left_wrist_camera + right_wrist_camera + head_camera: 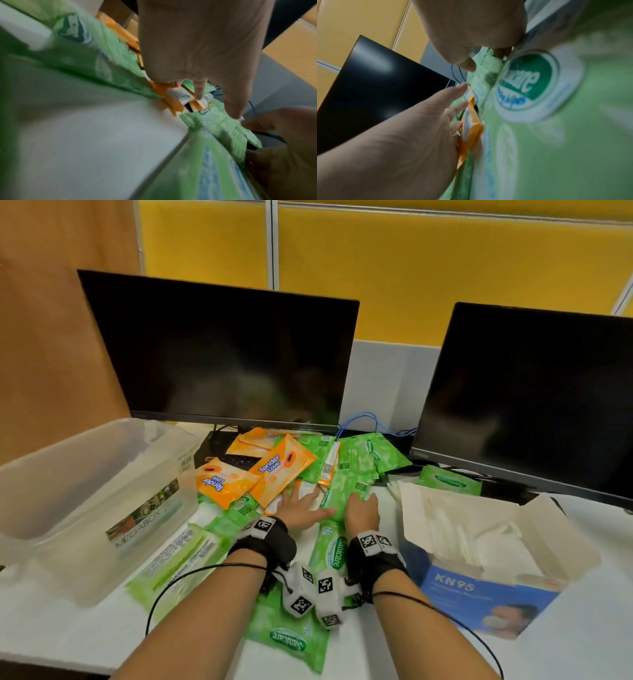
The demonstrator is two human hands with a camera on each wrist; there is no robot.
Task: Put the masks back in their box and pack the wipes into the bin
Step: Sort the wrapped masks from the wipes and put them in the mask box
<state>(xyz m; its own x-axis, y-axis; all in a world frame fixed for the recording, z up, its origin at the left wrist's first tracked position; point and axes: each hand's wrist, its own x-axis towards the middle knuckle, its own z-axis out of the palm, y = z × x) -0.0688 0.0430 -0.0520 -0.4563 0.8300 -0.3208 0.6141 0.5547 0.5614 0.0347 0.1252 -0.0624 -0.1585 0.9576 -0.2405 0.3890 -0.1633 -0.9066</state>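
Green wipe packs [337, 491] heaped right of the empty bin [85, 474] are being gathered, left hand [301, 506] flat, right hand [361, 510] curled on one; next, carry them binward.

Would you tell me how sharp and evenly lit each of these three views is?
Head view: evenly lit, fairly sharp, edges bowed by the wide lens. Left wrist view: dim, the green wipes pack heavily smeared. Right wrist view: blurred too, though the Sanicare logo stays partly readable.

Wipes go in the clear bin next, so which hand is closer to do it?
Probably the left hand: the clear bin stands on its side, and orange wipes lie beside its fingers. The right hand is nearer the mask box.
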